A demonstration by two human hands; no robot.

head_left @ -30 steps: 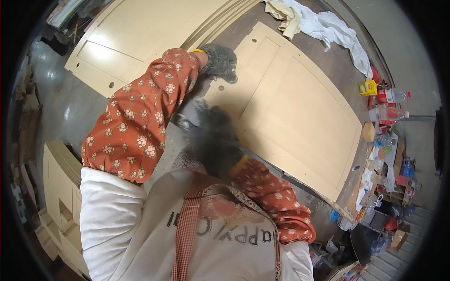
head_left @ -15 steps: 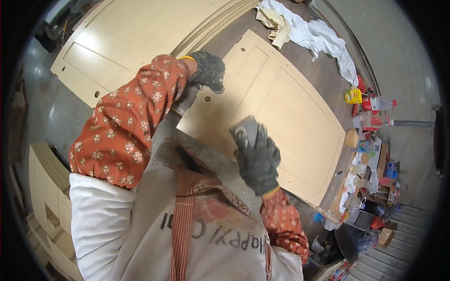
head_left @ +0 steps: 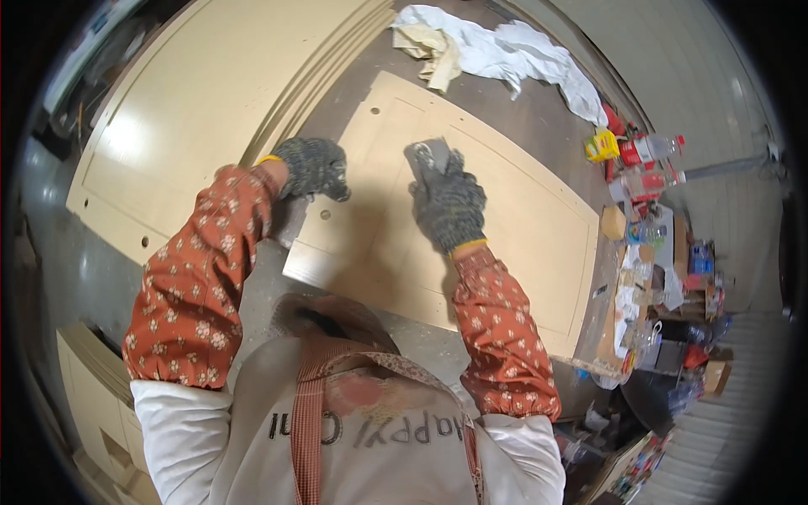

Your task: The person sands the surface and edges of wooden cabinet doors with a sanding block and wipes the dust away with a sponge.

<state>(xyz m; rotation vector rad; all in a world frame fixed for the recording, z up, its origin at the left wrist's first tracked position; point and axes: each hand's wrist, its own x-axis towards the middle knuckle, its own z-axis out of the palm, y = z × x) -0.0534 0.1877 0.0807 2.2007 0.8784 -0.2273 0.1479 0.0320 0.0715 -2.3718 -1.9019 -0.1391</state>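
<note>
A cream door panel (head_left: 471, 181) with recessed framing and small round holes lies flat on the dark table. My right hand (head_left: 450, 206), in a dark grey knit glove, is closed around a flat grey sanding pad (head_left: 431, 157) above the panel's middle. White dust marks the pad. My left hand (head_left: 310, 168), gloved alike with pale smudges on the fingertips, is at the panel's left edge. Its fingers are together and curled over that edge, the undersides hidden. Red floral sleeves cover both forearms.
Several larger cream panels (head_left: 202, 93) lie stacked at the left. White cloth (head_left: 513, 46) and a beige cloth (head_left: 433, 55) lie at the table's far side. Plastic bottles (head_left: 652, 149), a yellow box (head_left: 602, 146) and clutter line the right. More cream panels (head_left: 93, 396) stand at lower left.
My right hand has moved away from my body with the sanding pad, from the panel's near edge to its middle. My left hand has shifted slightly nearer along the left edge. The view has shifted.
</note>
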